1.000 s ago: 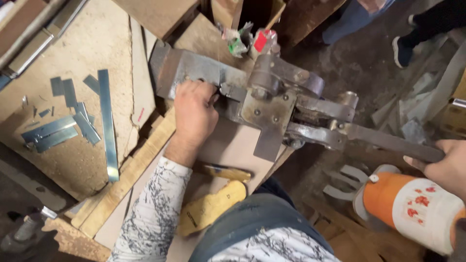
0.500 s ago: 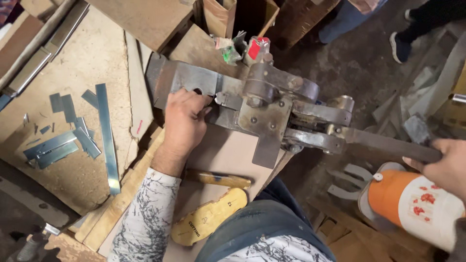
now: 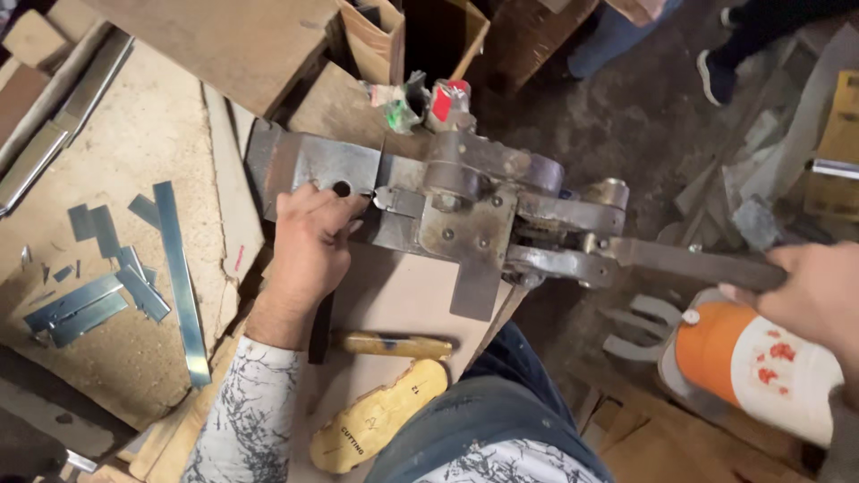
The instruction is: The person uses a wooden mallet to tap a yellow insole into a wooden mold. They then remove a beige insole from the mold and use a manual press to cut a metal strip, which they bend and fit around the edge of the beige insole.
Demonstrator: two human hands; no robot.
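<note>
My left hand [image 3: 309,246] lies flat on the grey steel bench shear [image 3: 438,201], a heavy riveted cutting machine bolted near the front edge of the table [image 3: 134,143], a worn chipboard top. My fingers [image 3: 327,201] are spread and pressed on the machine's flat base plate, just beside a round hole in it; this grip is loose and apart, clamped on nothing that I can see. My left sleeve [image 3: 237,416] is white with a dark scribbled pattern.

My right hand [image 3: 819,295] is out past the table's front edge, its grip wrapped together around the end of the long flat steel lever [image 3: 689,266] that runs out from the shear's pivot. The lever lies nearly level.

A thin rectangular steel blade plate [image 3: 474,286] hangs from the shear's body over a pale brown board [image 3: 394,295] that sits under the machine.

Towards the left edge of the table lie several cut strips of bright sheet metal [image 3: 174,277], one long and the others short, scattered well apart from my left hand. Near the front edge, just below the shear, rest a yellow-handled tool [image 3: 394,344] and a yellow shoe-sole-shaped template [image 3: 376,416].

On the floor beneath my right hand stands an orange and white plastic jug [image 3: 761,371]. At the far side, another person's dark shoe [image 3: 716,72] is on the floor.
</note>
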